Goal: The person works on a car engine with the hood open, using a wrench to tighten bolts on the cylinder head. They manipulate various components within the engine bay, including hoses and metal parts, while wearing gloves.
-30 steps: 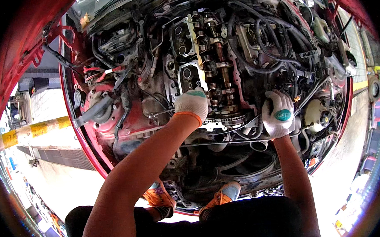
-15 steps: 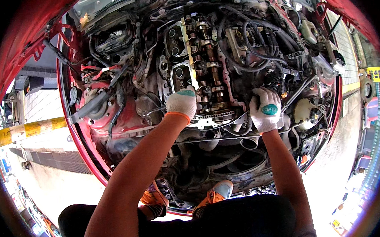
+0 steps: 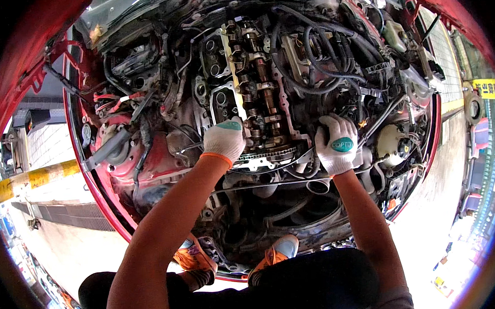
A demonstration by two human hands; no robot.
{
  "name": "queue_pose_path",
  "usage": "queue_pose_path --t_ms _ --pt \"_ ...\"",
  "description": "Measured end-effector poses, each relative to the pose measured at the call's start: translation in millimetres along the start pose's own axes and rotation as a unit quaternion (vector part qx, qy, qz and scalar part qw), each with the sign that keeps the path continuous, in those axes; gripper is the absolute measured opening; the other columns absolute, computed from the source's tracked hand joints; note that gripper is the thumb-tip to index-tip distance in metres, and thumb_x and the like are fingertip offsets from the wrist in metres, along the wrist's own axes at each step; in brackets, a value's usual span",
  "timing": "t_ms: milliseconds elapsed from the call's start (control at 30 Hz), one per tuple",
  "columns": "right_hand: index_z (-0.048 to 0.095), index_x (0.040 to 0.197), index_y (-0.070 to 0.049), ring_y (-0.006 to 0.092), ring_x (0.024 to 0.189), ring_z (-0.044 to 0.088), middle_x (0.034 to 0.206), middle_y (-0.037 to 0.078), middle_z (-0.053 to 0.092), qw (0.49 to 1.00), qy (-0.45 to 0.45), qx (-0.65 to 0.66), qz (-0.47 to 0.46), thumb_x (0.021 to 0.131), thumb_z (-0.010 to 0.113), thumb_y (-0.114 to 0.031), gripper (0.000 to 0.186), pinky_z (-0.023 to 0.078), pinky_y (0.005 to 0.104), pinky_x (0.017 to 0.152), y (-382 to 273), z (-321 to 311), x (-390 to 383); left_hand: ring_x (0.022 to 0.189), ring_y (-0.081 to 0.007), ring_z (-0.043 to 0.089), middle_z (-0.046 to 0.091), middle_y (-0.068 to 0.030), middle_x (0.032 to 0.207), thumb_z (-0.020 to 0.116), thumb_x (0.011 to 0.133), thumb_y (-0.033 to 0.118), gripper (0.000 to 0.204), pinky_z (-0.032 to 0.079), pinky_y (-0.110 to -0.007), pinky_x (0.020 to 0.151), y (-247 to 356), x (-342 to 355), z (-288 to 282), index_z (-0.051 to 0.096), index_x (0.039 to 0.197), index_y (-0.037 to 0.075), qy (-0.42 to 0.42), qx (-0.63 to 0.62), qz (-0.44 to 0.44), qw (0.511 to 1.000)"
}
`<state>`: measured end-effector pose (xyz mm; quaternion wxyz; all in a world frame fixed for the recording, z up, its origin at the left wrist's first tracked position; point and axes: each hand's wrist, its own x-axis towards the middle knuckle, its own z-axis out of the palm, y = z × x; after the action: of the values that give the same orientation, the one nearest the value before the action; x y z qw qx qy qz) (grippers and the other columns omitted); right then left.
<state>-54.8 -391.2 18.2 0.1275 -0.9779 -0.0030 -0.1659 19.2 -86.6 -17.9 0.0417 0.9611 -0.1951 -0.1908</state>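
In a white knit glove with an orange cuff, my left hand (image 3: 224, 141) is closed at the near left corner of an opened engine's cylinder head (image 3: 217, 112). Its fingertips are hidden, and I cannot make out what is in them. A thin silver rod (image 3: 189, 148) shows just left of that hand. Right of it runs the exposed camshaft (image 3: 266, 92), with the timing chain (image 3: 267, 155) at its near end. My right hand (image 3: 338, 145), gloved alike, rests right of the cylinder head with its thumb apart. Its fingers bend down over parts hidden beneath it.
Black corrugated hoses (image 3: 324, 61) loop at the far right. A cream-coloured reservoir (image 3: 391, 146) stands right of my right hand. A cable (image 3: 271, 183) crosses in front of the engine. A grey bar (image 3: 106, 150) lies on the left. My shoes (image 3: 275, 252) stand at the near edge.
The whole view has shifted a little, so the engine bay and both hands sit further left. Both hands keep nearly the same places on the engine.
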Motion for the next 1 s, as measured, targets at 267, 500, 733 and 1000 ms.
queue_pose_path --t_ms 267,500,733,1000 --pt "0.071 0.114 -0.013 0.0347 0.111 0.07 0.119 0.013 0.074 1.0 -0.013 -0.002 0.013 0.088 0.073 -0.025 0.028 0.048 0.05 0.108 0 -1 1 0.075 -0.0339 0.076 0.073 -0.0142 0.078 0.083 0.085 0.037 0.044 0.062 -0.047 0.065 -6 0 0 0.063 0.105 0.003 0.034 -0.02 0.036 0.999" --pt "0.072 0.114 -0.016 0.0349 0.112 0.069 0.117 0.012 0.075 1.0 0.004 0.025 0.013 0.088 0.073 -0.024 0.027 0.048 0.0498 0.109 3 1 -2 0.072 -0.0206 0.073 0.07 -0.0068 0.076 0.077 0.096 0.038 0.041 0.061 -0.038 0.059 -20 -1 -34 0.064 0.106 0.0 -0.067 -0.053 0.078 0.993" --pt "0.071 0.115 -0.015 0.0345 0.114 0.069 0.118 0.01 0.075 0.999 0.013 0.025 0.016 0.087 0.072 -0.022 0.029 0.048 0.0495 0.109 1 0 -3 0.1 -0.029 0.072 0.07 -0.0121 0.114 0.054 0.113 0.024 0.023 0.062 -0.045 0.087 -63 -45 -112 0.065 0.122 0.006 0.172 -0.69 -0.166 0.683" --pt "0.073 0.114 -0.013 0.0348 0.116 0.069 0.119 0.011 0.076 1.0 0.01 0.013 0.022 0.092 0.07 -0.021 0.024 0.049 0.0484 0.109 -1 -1 -1 0.099 -0.0271 0.065 0.066 -0.0152 0.109 0.055 0.11 0.014 0.016 0.059 -0.041 0.09 -69 -83 -12 0.063 0.107 0.001 0.147 -0.908 -0.32 0.226"
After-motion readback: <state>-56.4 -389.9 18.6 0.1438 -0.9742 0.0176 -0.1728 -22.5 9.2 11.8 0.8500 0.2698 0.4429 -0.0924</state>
